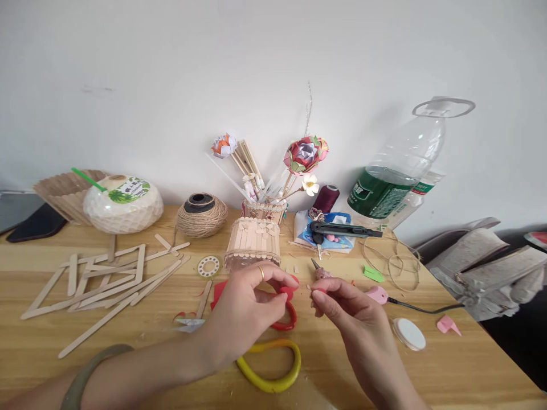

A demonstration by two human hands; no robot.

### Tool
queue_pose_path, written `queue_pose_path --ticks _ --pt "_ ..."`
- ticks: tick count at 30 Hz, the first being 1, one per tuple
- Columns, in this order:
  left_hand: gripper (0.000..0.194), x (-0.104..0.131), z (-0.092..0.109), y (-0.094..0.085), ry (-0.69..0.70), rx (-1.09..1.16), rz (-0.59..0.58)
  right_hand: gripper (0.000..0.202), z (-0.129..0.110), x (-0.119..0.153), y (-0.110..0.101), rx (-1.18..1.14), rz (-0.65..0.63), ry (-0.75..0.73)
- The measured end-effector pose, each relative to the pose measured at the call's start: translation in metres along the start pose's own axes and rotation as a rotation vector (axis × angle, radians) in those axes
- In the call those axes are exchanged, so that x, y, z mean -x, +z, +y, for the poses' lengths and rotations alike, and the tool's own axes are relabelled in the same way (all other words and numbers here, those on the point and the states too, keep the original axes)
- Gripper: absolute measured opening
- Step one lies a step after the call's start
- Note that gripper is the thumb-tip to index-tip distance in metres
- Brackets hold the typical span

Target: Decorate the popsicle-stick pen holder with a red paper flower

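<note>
My left hand (245,304), with a ring on one finger, pinches a small bright red piece (289,290), maybe paper, between thumb and fingers. Close beside it, my right hand (354,313) holds a smaller red scrap (318,291) between thumb and forefinger. The two hands are a little apart. Scissors lie beneath my left hand, with one red handle loop (292,320), one yellow loop (273,384) and blades (190,324) at the left. Red sheet material (218,291) shows partly behind my left hand. A pink corded tool (377,294) lies partly behind my right hand.
Wooden craft sticks (102,290) spread over the left side. Behind stand a twine spool (200,215), a craft-stick structure (253,242), and paper flowers (306,155). A utility knife (346,229) and a large bottle (393,176) are back right; a white disc (410,333) lies right.
</note>
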State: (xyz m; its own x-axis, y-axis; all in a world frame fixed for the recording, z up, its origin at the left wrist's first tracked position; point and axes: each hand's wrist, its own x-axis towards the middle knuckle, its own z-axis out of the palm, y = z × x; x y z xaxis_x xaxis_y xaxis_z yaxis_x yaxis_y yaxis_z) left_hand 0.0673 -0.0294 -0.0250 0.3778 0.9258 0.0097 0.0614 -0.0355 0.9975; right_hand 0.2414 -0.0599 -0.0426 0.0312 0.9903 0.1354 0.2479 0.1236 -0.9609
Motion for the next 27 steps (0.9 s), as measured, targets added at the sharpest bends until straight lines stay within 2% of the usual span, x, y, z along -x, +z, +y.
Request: queue_pose_path --ticks 5,7,14,17,19,21,24,27 --pt "0.011 -0.007 -0.002 -0.001 -0.096 0.062 0.037 0.004 0.024 0.008 -0.003 0.242 -0.181 -0.023" --pt "0.012 -0.008 -0.004 -0.001 -0.117 0.103 0.028 0.009 0.031 0.012 -0.002 0.341 -0.230 -0.053" --pt "0.012 -0.011 -0.008 0.000 -0.141 0.171 0.000 0.011 0.028 0.017 0.003 0.540 -0.267 -0.194" --pt "0.019 -0.012 -0.012 -0.001 -0.144 0.169 0.001 0.015 0.031 0.015 0.001 0.622 -0.252 -0.291" --pt "0.026 -0.013 -0.014 -0.002 -0.149 0.167 0.012 0.022 0.036 0.011 -0.007 0.699 -0.222 -0.374" --pt "0.023 -0.014 -0.014 -0.002 -0.167 0.167 0.021 0.029 0.041 0.006 -0.020 0.805 -0.169 -0.433" --pt "0.010 -0.016 -0.014 -0.002 -0.199 0.179 0.029 0.036 0.046 -0.005 -0.046 1.014 -0.104 -0.423" --pt "0.008 -0.017 -0.014 -0.002 -0.211 0.200 0.035 0.039 0.045 -0.012 -0.069 1.183 -0.153 -0.404"
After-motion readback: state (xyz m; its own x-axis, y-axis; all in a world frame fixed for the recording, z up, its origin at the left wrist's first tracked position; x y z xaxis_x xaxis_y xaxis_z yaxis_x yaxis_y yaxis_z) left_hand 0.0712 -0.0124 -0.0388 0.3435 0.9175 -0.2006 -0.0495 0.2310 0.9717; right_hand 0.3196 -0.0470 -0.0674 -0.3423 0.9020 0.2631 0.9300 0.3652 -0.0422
